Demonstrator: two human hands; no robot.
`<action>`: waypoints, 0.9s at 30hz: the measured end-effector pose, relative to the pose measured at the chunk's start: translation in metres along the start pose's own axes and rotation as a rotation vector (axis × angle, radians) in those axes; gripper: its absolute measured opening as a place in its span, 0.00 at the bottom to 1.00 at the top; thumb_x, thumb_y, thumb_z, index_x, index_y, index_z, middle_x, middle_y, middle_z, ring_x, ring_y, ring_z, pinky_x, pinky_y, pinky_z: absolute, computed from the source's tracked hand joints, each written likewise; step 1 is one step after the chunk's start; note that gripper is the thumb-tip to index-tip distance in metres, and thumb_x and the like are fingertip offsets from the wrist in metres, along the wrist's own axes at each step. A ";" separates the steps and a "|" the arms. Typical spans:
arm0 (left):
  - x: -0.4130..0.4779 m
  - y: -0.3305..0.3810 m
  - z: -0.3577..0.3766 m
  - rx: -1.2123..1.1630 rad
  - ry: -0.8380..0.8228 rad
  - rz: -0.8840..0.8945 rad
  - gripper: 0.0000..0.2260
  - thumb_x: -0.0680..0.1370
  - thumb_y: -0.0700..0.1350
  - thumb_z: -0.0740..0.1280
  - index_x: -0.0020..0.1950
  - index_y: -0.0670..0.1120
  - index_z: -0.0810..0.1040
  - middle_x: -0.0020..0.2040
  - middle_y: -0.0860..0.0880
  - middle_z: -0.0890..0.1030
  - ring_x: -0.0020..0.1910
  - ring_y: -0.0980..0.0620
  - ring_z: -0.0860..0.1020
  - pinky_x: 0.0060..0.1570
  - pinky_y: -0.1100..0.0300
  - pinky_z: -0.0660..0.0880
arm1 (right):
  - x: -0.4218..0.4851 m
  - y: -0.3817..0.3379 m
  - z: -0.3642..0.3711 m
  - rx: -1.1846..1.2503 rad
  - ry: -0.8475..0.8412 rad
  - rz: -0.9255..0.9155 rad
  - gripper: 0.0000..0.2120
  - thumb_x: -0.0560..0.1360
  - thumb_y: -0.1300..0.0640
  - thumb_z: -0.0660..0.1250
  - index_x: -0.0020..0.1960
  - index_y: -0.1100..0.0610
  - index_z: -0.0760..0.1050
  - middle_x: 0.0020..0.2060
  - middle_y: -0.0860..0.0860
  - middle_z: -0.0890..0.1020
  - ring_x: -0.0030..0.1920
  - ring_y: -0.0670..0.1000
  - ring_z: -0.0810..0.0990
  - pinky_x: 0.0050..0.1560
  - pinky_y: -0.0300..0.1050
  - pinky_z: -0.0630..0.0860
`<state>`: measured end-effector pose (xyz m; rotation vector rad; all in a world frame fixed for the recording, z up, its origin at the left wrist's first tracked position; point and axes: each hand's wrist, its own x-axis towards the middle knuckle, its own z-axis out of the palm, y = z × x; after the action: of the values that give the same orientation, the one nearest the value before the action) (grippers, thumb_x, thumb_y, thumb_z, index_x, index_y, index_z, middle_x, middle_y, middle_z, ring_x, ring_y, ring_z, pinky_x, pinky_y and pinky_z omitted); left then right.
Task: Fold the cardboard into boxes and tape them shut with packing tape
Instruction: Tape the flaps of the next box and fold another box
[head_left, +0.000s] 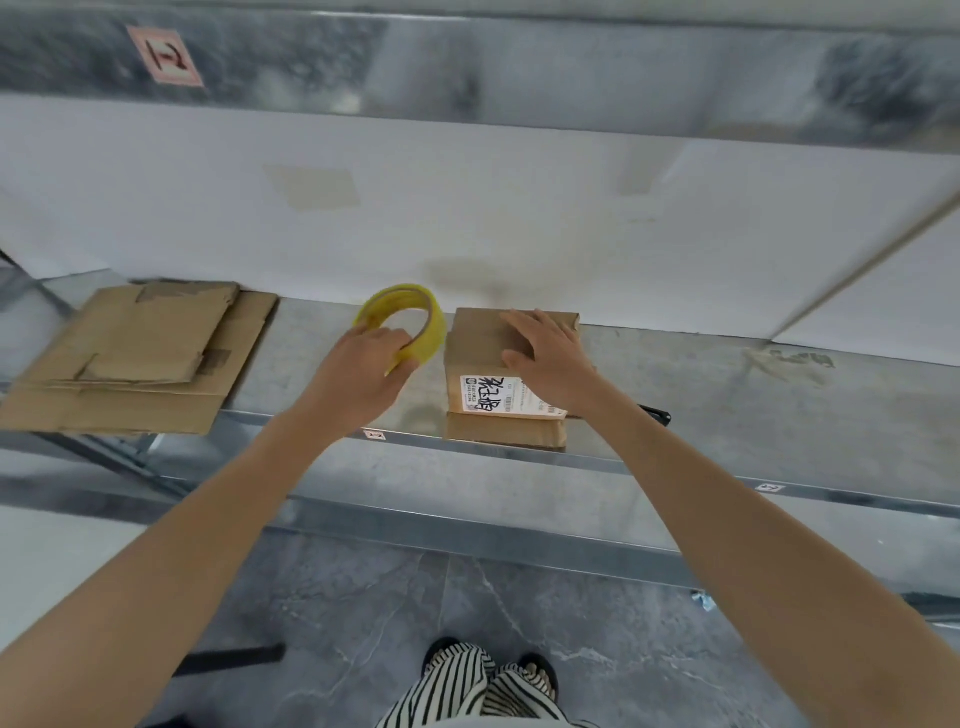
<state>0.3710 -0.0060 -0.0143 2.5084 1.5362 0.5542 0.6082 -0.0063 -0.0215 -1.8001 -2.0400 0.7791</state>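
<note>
A small folded cardboard box (478, 345) with a white shipping label stands on the metal shelf (727, 395). My right hand (550, 356) lies flat on its top, fingers spread and straight. Just left of the box, my left hand (363, 376) grips a yellow roll of packing tape (421, 322), held on edge with fingers curled round its lower rim. A stack of flattened cardboard sheets (140, 358) lies at the left end of the shelf.
A white wall panel (467, 228) backs the shelf and an upper metal shelf (519, 62) hangs overhead. A dark object (657, 414) pokes out behind my right wrist. Below are the grey floor and striped trousers (467, 686).
</note>
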 end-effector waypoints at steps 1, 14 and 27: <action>0.004 0.008 -0.005 -0.011 -0.013 0.034 0.07 0.76 0.39 0.67 0.41 0.46 0.70 0.36 0.46 0.75 0.40 0.39 0.75 0.40 0.56 0.63 | 0.002 0.001 -0.001 0.077 -0.001 0.027 0.25 0.78 0.55 0.59 0.74 0.50 0.60 0.74 0.51 0.61 0.76 0.52 0.50 0.74 0.50 0.47; 0.054 0.069 -0.007 -0.011 -0.149 0.043 0.14 0.76 0.46 0.62 0.61 0.52 0.77 0.49 0.48 0.83 0.46 0.44 0.79 0.45 0.56 0.74 | -0.002 0.002 -0.025 0.904 0.080 0.135 0.09 0.75 0.62 0.66 0.53 0.64 0.79 0.43 0.52 0.81 0.40 0.43 0.78 0.38 0.27 0.73; 0.082 0.093 -0.032 0.030 -0.425 -0.096 0.09 0.75 0.47 0.62 0.34 0.49 0.71 0.36 0.49 0.74 0.37 0.48 0.72 0.32 0.57 0.63 | 0.003 0.005 -0.023 0.816 0.138 0.205 0.09 0.76 0.61 0.65 0.38 0.54 0.74 0.36 0.50 0.77 0.37 0.45 0.72 0.38 0.34 0.68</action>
<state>0.4692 0.0209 0.0633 2.3538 1.4913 -0.0204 0.6246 0.0010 -0.0065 -1.5096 -1.1786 1.2660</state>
